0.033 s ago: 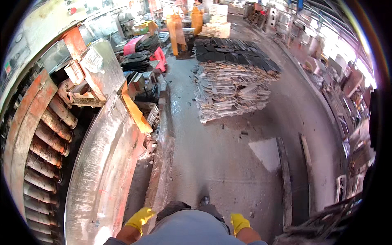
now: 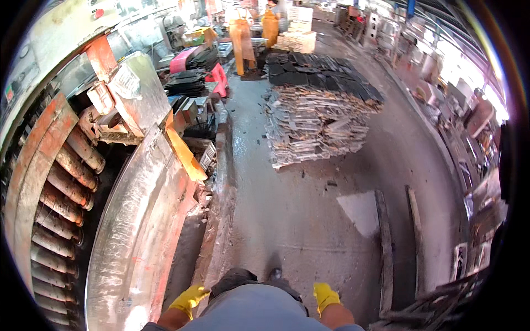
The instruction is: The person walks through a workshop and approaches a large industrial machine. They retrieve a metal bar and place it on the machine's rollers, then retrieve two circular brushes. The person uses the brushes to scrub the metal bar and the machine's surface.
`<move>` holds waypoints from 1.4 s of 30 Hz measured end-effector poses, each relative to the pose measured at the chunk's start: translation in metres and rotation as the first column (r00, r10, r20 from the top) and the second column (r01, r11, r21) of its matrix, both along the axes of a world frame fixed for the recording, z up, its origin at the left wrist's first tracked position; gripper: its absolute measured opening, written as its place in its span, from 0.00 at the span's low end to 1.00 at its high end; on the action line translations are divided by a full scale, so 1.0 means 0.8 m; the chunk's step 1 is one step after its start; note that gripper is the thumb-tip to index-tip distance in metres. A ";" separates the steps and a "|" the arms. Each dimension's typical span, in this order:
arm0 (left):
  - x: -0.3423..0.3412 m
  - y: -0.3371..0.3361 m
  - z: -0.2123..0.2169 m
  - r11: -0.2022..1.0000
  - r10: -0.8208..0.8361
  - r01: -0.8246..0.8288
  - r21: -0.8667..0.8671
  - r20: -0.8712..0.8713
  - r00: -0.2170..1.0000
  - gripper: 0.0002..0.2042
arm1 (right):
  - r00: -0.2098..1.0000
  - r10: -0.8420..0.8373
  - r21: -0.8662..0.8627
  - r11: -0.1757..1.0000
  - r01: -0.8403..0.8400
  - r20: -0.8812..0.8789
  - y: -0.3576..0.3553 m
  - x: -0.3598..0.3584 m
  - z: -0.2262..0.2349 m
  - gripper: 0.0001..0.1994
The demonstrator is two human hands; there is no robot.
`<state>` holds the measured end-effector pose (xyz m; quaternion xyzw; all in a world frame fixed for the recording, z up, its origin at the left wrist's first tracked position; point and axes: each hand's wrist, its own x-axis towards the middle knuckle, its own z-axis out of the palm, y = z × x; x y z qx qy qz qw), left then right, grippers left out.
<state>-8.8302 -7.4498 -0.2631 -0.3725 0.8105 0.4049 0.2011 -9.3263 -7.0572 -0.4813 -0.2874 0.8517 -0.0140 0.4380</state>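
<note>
My left hand (image 2: 189,299), in a yellow glove, hangs beside my left hip with its fingers loosely bent and apart from anything. On the other side of my body, my right hand (image 2: 326,298) wears a matching yellow glove. Its fingers are slightly bent, and no object shows in it. Nearest to the left hand is the long, wet metal side (image 2: 130,220) of a machine. Ahead of me on the floor stands a big stack of rough stone pieces (image 2: 317,124), topped with dark flat slabs (image 2: 326,71).
Rusty rollers (image 2: 58,209) line the far left, behind a curved metal plate. A low concrete curb (image 2: 221,220) runs along the machine. Two beams (image 2: 383,248) lie on the wet floor at right. Two people in orange aprons (image 2: 240,44) stand at the back near pale stacked blocks (image 2: 296,38).
The view has shifted slightly, so the stone stack appears a little lower and farther right. Both hands stay beside my hips, holding nothing visible.
</note>
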 end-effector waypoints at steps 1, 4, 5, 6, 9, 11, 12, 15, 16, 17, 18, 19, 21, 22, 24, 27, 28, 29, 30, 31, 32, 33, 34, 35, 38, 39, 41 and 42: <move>0.034 0.019 -0.016 0.990 -0.025 0.003 -0.140 -0.151 0.988 0.21 | 0.912 0.314 -0.129 0.926 -0.356 -0.265 -0.054 -0.051 -0.008 0.16; 0.031 0.017 -0.067 0.986 0.154 -0.153 0.064 -0.021 0.988 0.22 | 0.958 -0.174 -0.435 0.899 0.060 -0.228 -0.151 -0.241 -0.025 0.12; 0.032 0.009 -0.061 0.949 0.264 -0.288 0.128 0.176 0.948 0.22 | 0.910 -0.318 -0.498 0.854 0.153 -0.267 -0.229 -0.249 -0.002 0.11; 0.023 -0.001 -0.060 0.920 0.311 -0.361 0.156 0.271 0.911 0.22 | 0.897 -0.430 -0.580 0.759 0.296 -0.104 -0.283 -0.267 0.022 0.11; -0.024 -0.059 -0.088 0.874 0.364 -0.455 0.172 0.391 0.846 0.23 | 0.956 -0.205 -0.577 0.815 0.048 -0.210 -0.410 -0.327 0.066 0.12; -0.076 -0.117 -0.125 0.911 0.291 -0.370 0.180 0.353 0.889 0.25 | 0.933 0.027 -0.429 0.883 -0.190 -0.359 -0.440 -0.365 0.052 0.11; -0.082 -0.139 -0.137 0.930 0.283 -0.342 0.133 0.336 0.898 0.25 | 0.852 0.231 -0.425 0.786 -0.448 -0.470 -0.468 -0.339 0.050 0.11; -0.213 -0.253 -0.157 0.977 0.214 -0.214 0.015 -0.038 0.976 0.29 | 0.689 0.150 -0.542 0.508 -0.669 -0.709 -0.460 -0.367 -0.009 0.16; -0.224 -0.292 -0.119 0.961 0.261 -0.267 -0.069 -0.091 0.961 0.29 | 0.903 0.092 -0.660 0.652 -0.373 -0.420 -0.501 -0.315 0.002 0.17; -0.246 -0.321 -0.090 0.942 0.292 -0.313 -0.122 -0.165 0.942 0.30 | 0.988 -0.042 -0.630 0.774 -0.063 -0.151 -0.520 -0.282 0.031 0.19; -0.278 -0.341 -0.074 0.881 0.466 -0.474 0.019 -0.222 0.857 0.29 | 1.000 0.012 -0.415 0.910 -0.006 0.012 -0.530 -0.291 0.045 0.22; -0.313 -0.364 -0.060 0.783 0.621 -0.601 0.161 -0.277 0.733 0.28 | 0.988 0.042 -0.161 0.987 -0.017 0.147 -0.535 -0.306 0.047 0.26; -0.383 -0.395 0.013 0.469 0.883 -0.731 0.496 -0.258 0.392 0.26 | 0.958 0.073 0.071 0.993 -0.096 0.276 -0.544 -0.345 0.034 0.30; -0.396 -0.401 0.039 0.436 0.899 -0.722 0.537 -0.290 0.327 0.26 | 0.951 0.135 0.058 0.986 -0.157 0.280 -0.543 -0.357 0.029 0.30; -0.401 -0.407 0.035 0.378 0.919 -0.732 0.567 -0.327 0.220 0.29 | 0.838 0.508 -0.100 0.861 -0.499 0.201 -0.582 -0.405 0.026 0.30; -0.353 -0.358 -0.035 0.209 0.969 -0.777 0.594 -0.231 0.084 0.35 | 0.578 0.806 -0.219 0.592 -0.776 0.128 -0.677 -0.456 0.037 0.25; -0.344 -0.328 -0.026 0.067 0.989 -0.894 0.443 -0.148 0.001 0.35 | 0.735 0.623 -0.113 0.778 -0.618 0.268 -0.732 -0.440 0.043 0.20; -0.346 -0.293 0.005 -0.066 0.993 -0.960 0.273 -0.077 -0.090 0.35 | 0.850 0.383 0.035 0.906 -0.423 0.361 -0.770 -0.439 0.048 0.17; -0.358 -0.269 0.066 -0.178 0.983 -0.973 0.145 0.080 -0.168 0.36 | 0.858 0.369 -0.047 0.925 -0.378 0.357 -0.804 -0.447 0.048 0.17; -0.363 -0.247 0.080 -0.243 0.966 -0.965 0.096 0.112 -0.232 0.36 | 0.865 0.363 -0.137 0.932 -0.336 0.346 -0.848 -0.457 0.037 0.18; -0.376 -0.222 0.082 -0.296 0.951 -0.952 0.080 0.119 -0.286 0.36 | 0.871 0.353 -0.225 0.930 -0.289 0.341 -0.893 -0.463 0.025 0.18; -0.390 -0.210 0.074 -0.324 0.943 -0.941 0.096 0.115 -0.313 0.35 | 0.868 0.397 -0.314 0.900 -0.303 0.298 -0.937 -0.472 0.017 0.19; -0.410 -0.197 0.076 -0.375 0.924 -0.923 0.083 0.107 -0.366 0.35 | 0.841 0.453 -0.400 0.858 -0.323 0.294 -0.983 -0.457 0.016 0.20; -0.423 -0.185 0.075 -0.407 0.912 -0.910 0.078 0.093 -0.400 0.35 | 0.799 0.580 -0.429 0.770 -0.473 0.160 -1.026 -0.444 0.020 0.21; -0.445 -0.178 0.089 -0.426 0.903 -0.902 0.066 0.102 -0.418 0.35 | 0.741 0.656 -0.092 0.754 -0.650 0.146 -1.094 -0.413 0.046 0.33; -0.448 -0.165 0.086 -0.440 0.896 -0.896 0.066 0.103 -0.432 0.35 | 0.682 0.726 -0.030 0.686 -0.727 0.092 -1.109 -0.392 0.055 0.32; -0.443 -0.146 0.094 -0.468 0.881 -0.883 0.045 0.104 -0.461 0.34 | 0.541 0.841 0.097 0.538 -0.838 0.007 -1.103 -0.333 0.098 0.31; -0.440 -0.137 0.096 -0.476 0.877 -0.878 0.051 0.100 -0.470 0.34 | 0.395 0.919 0.051 0.393 -0.918 0.022 -1.098 -0.314 0.091 0.30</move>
